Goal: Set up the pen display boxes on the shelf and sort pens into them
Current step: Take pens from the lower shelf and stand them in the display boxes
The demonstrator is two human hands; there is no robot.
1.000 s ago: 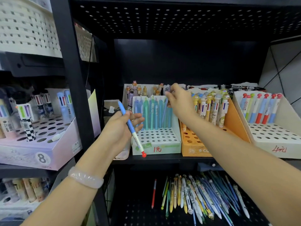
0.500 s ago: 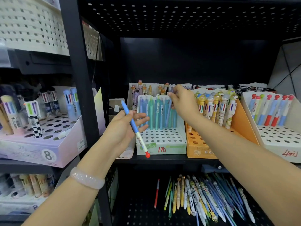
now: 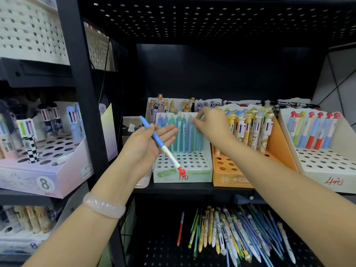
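Four pen display boxes stand in a row on the black shelf [image 3: 192,186] across the middle of the frame: a lilac box [image 3: 57,170] at the left edge, a white and green box [image 3: 183,170] at centre, an orange box [image 3: 231,176] just right of it, and a white box [image 3: 327,170] at the right edge. More boxes stand behind them, against the dark back wall. On the lower shelf, bottom centre, a loose heap of pens [image 3: 231,236] lies unsorted. Compared with half a second ago, the right hand [image 3: 210,124] has drawn back slightly from the rear of the white and green box, and its fingers now pinch the top of one of the teal pens [image 3: 185,132] standing in the back row there; whether that pen is being seated or lifted cannot be told. The left hand [image 3: 148,145], left of centre and wearing a pale bangle [image 3: 104,206] at the wrist, has opened further: its fingers are spread and nearly straight, and the blue and white pen with the red tip [image 3: 161,144] now lies slanted across the palm, held mainly by the thumb. Judging from this, sorting is under way but far from finished, since many holes in every box are unfilled, and the blue and white pen probably belongs with its look-alikes in the right-hand white box.
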